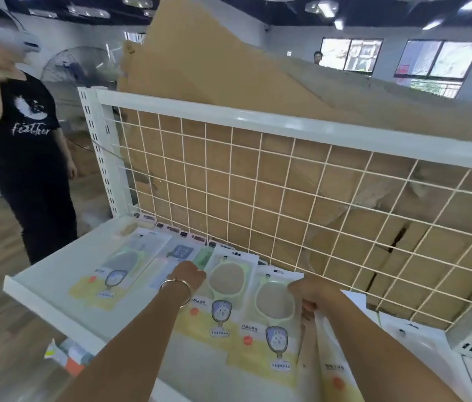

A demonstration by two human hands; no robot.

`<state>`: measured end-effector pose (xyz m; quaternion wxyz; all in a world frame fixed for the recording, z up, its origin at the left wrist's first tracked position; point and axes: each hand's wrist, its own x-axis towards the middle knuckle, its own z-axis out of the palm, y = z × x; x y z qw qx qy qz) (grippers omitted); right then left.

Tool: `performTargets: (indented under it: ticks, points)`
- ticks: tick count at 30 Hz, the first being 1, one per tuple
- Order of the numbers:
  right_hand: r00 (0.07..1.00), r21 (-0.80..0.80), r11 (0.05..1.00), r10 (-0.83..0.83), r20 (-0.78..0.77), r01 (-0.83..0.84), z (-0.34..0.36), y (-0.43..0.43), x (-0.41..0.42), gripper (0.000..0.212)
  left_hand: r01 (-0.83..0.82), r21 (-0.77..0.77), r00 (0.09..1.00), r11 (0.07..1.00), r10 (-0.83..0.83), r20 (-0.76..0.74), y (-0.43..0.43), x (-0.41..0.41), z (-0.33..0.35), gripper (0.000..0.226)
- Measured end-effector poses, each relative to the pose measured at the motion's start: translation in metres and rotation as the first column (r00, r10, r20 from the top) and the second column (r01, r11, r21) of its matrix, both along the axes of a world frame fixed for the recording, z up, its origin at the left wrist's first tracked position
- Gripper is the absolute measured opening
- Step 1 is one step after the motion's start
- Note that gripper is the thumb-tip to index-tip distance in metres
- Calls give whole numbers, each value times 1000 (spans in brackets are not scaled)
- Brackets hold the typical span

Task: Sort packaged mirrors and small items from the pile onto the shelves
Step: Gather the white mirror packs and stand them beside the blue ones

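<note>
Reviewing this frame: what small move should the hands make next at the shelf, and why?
Probably lay the cream pack, pinched at its top by the right hand, down beside the rightmost mirror pack: the others already lie side by side on the shelf.

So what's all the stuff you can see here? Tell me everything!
white metal shelf: one, white, front centre
cream wire grid panel: one, cream, upright behind the shelf
brown cardboard sheets: several, brown, behind the grid
packaged round mirrors: at least four, pale green rims on yellow-white cards, lying along the shelf
grey standing fan: one, grey, back left
person in black T-shirt: one, black, left
silver bangle: one, silver, left wrist
left hand: one, on the packets mid-shelf, grip unclear
right hand: one, gripping a mirror packet's edge
</note>
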<state>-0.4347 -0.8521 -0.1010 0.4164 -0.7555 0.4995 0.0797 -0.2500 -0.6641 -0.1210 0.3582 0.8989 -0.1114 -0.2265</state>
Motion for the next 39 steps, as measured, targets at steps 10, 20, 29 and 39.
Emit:
performTargets:
  ticks: [10, 20, 29, 39]
  points:
    - [976, 232, 957, -201, 86, 177, -12, 17, 6, 16, 240, 326, 959, 915, -275, 67, -14, 18, 2, 29]
    - [940, 165, 968, -228, 255, 190, -24, 27, 9, 15, 314, 209, 949, 926, -310, -55, -25, 15, 1, 67]
    - [824, 112, 914, -401, 399, 391, -23, 40, 6, 11, 324, -48, 872, 945, -318, -373, -37, 8, -4, 41]
    - [812, 44, 879, -457, 362, 475, -9, 43, -36, 8, 199, -353, 671, 914, -390, -631, -36, -21, -10, 18]
